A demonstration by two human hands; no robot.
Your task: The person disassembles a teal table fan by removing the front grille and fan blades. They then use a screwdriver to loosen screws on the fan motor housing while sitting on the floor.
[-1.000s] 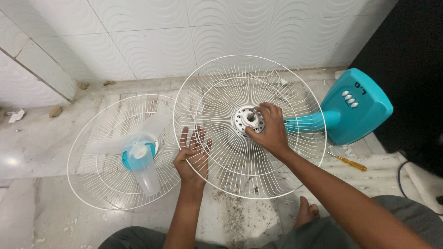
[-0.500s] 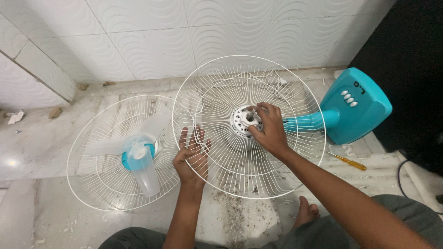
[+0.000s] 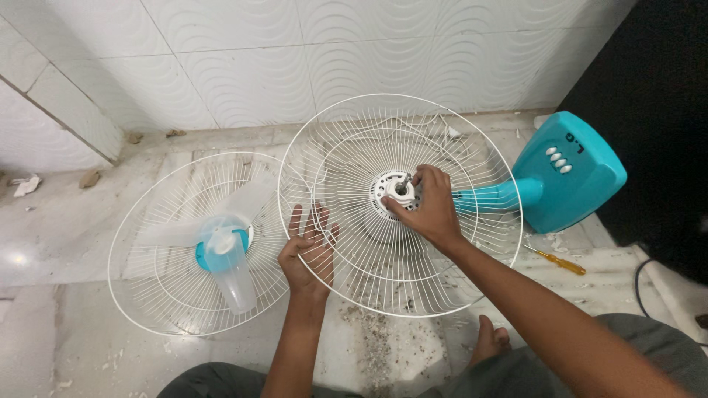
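I see my right hand at the white hub in the middle of the rear fan guard, its grip pressed together: thumb and fingertips pinch the hub's rim, right beside the short metal shaft that sticks up from it. Against half a second ago the hand sits on the same spot; the fingers look a little more curled over the hub's edge, but the change is slight and I cannot tell whether the hub has turned.

My left hand lies at the guard's lower left rim, palm up and under the wires, fingers spread and showing through the mesh, the grip wide and flat rather than clasped. It is where it was a second ago; the guard itself has not shifted.

Outward from the hub: the guard stands tilted, its wire circle resting on the marble floor. To the hub's right, the teal neck runs to the teal fan base, which lies on its side with a row of white buttons showing. Below that base, a yellow-handled screwdriver lies on the floor, well apart from both hands. To the hub's left, the front fan guard lies flat, just overlapping the rear guard's rim, with the clear blade set and its teal centre lying in it. Below the hub, dark dust and grit are scattered on the floor, and my bare foot rests just right of them.
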